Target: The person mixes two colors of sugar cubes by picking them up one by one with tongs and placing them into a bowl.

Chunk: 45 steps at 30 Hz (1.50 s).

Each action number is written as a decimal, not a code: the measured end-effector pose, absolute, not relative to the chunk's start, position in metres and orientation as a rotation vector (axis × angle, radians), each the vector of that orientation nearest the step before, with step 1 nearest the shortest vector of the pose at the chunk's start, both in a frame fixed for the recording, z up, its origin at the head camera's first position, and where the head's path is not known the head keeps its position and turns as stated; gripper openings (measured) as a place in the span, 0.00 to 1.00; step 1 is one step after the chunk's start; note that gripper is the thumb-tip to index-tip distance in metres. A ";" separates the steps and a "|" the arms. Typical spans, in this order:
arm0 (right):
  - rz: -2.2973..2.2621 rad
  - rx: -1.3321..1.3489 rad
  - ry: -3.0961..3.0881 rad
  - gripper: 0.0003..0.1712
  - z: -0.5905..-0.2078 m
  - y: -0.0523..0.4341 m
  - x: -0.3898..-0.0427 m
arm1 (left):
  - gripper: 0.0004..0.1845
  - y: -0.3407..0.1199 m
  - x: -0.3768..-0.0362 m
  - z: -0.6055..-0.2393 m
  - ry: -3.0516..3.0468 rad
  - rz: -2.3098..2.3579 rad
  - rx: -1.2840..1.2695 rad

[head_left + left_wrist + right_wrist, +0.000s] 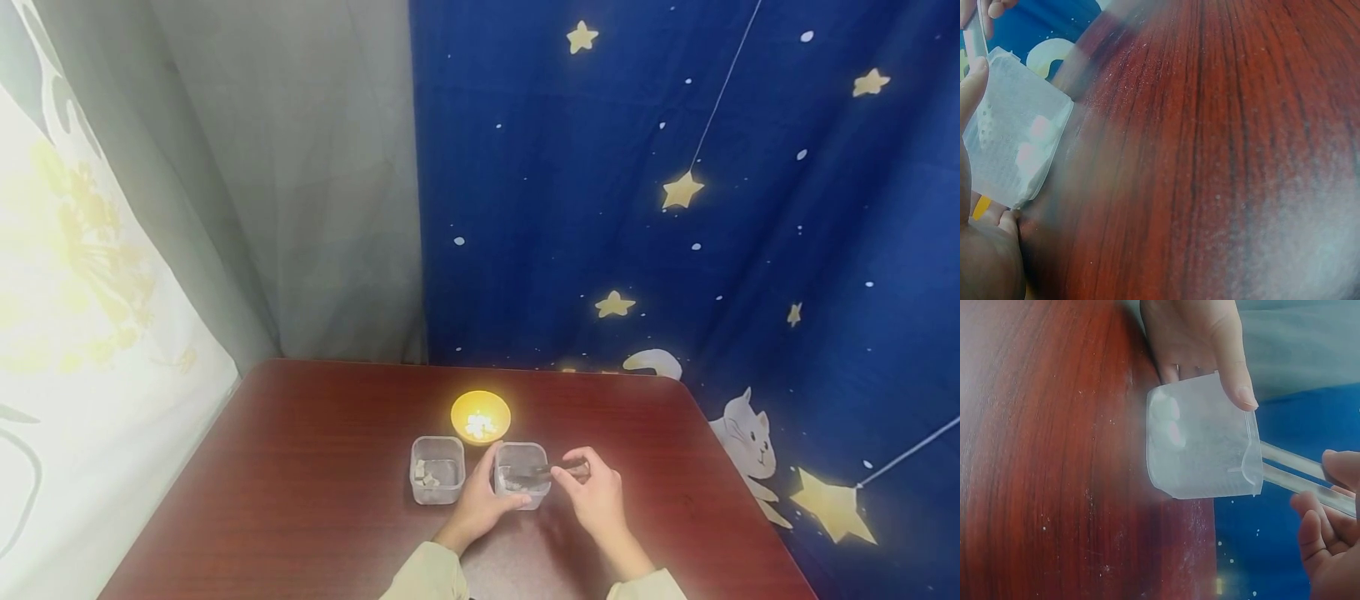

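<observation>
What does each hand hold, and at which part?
Left hand grips the right clear container by its side wall; right hand pinches clear tweezers near their back end.

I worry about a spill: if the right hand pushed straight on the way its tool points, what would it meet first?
Probably the clear container held by the left hand: the right hand pinches clear tweezers whose tips already reach over its rim. Depth inside is unclear.

Dim, soft light; head view bends at its edges, both wrist views hazy and blurred close up
</observation>
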State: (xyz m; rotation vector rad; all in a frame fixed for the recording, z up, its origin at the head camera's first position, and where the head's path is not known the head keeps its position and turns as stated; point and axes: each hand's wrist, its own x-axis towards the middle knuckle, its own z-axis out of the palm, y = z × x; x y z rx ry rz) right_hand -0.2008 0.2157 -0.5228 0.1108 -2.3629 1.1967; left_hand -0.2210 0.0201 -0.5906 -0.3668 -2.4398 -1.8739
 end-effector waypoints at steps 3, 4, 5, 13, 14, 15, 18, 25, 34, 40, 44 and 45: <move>1.186 0.119 -2.339 0.15 -0.524 0.215 -0.201 | 0.57 0.020 -0.221 -0.592 -2.437 -1.873 -0.372; 1.180 0.120 -2.332 0.15 -0.524 0.215 -0.201 | 0.57 0.021 -0.222 -0.592 -2.436 -1.870 -0.373; 1.179 0.120 -2.326 0.15 -0.524 0.215 -0.201 | 0.57 0.021 -0.222 -0.592 -2.434 -1.870 -0.375; 1.189 0.112 -2.289 0.15 -0.524 0.214 -0.202 | 0.57 0.020 -0.221 -0.591 -2.428 -1.882 -0.366; 1.194 0.110 -2.283 0.15 -0.524 0.214 -0.202 | 0.57 0.020 -0.221 -0.590 -2.429 -1.883 -0.366; 1.194 0.106 -2.276 0.15 -0.524 0.214 -0.202 | 0.56 0.020 -0.221 -0.590 -2.428 -1.883 -0.368; 1.202 0.087 -2.261 0.14 -0.522 0.215 -0.202 | 0.57 0.020 -0.220 -0.590 -2.422 -1.886 -0.373; 1.250 0.025 -2.215 0.13 -0.516 0.214 -0.200 | 0.57 0.020 -0.220 -0.588 -2.419 -1.887 -0.364; 1.244 -0.036 -2.196 0.13 -0.508 0.211 -0.197 | 0.57 0.021 -0.220 -0.590 -2.439 -1.877 -0.348; 1.259 -0.044 -2.152 0.13 -0.502 0.209 -0.197 | 0.56 0.020 -0.221 -0.589 -2.426 -1.883 -0.357; 1.270 -0.045 -2.134 0.13 -0.499 0.207 -0.198 | 0.56 0.020 -0.220 -0.589 -2.436 -1.874 -0.358; 1.272 -0.046 -2.130 0.13 -0.499 0.206 -0.198 | 0.56 0.020 -0.220 -0.589 -2.440 -1.871 -0.358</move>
